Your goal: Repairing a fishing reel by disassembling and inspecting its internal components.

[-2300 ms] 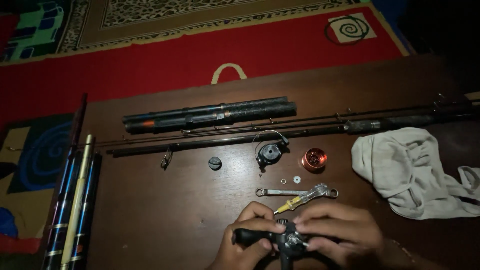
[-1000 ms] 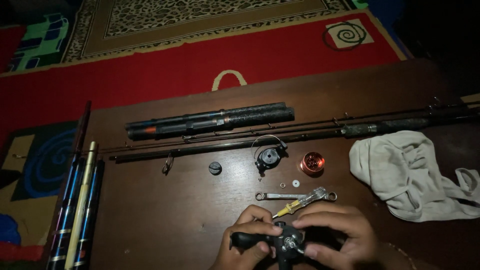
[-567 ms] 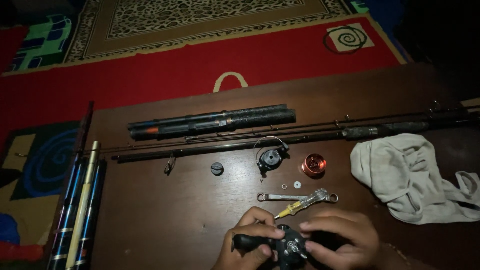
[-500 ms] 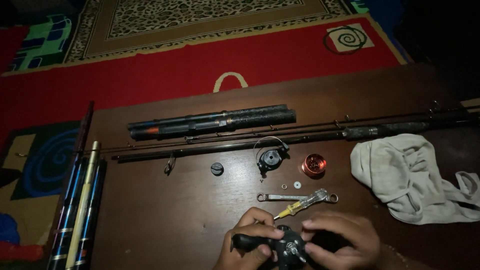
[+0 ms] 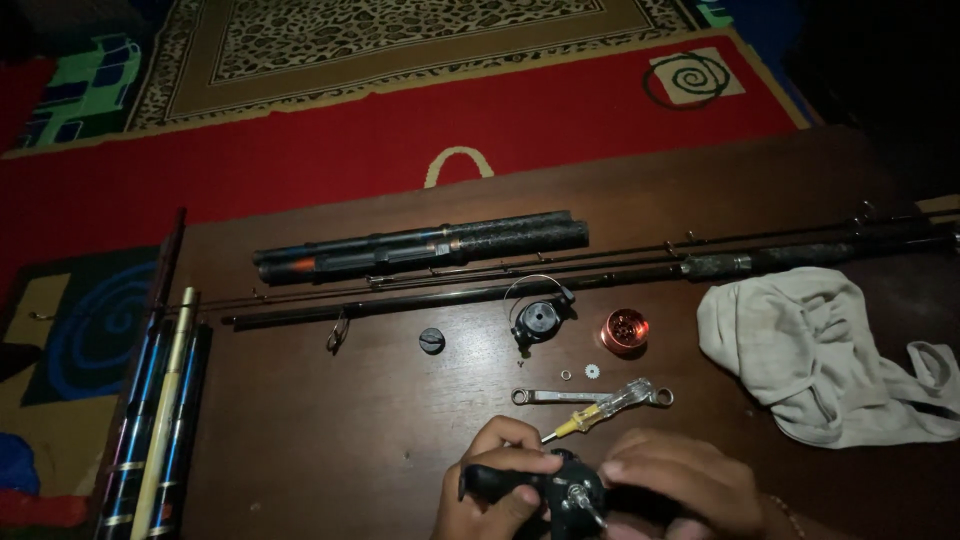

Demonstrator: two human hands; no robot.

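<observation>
At the near edge of the dark wooden table (image 5: 330, 450), both my hands hold a black fishing reel body (image 5: 560, 492). My left hand (image 5: 490, 485) wraps its handle side. My right hand (image 5: 680, 480) covers its right side with the fingers curled. Just beyond my hands lie a yellow-handled screwdriver (image 5: 592, 415) and a small flat wrench (image 5: 555, 397). Past those are a small gear (image 5: 592, 371), a washer (image 5: 566, 375), a red spool (image 5: 625, 330), a black reel rotor with wire bail (image 5: 538, 318) and a black round cap (image 5: 431, 340).
Long fishing rods (image 5: 560, 280) lie across the table's far part, with black rod tubes (image 5: 420, 245) behind them. More rod sections (image 5: 150, 430) lie along the left edge. A crumpled grey cloth (image 5: 830, 360) sits at the right. Red patterned carpet (image 5: 400, 130) lies beyond.
The view has drifted slightly, so the table's things sit a little lower in frame. My hands stay on the reel body, with only small finger shifts.
</observation>
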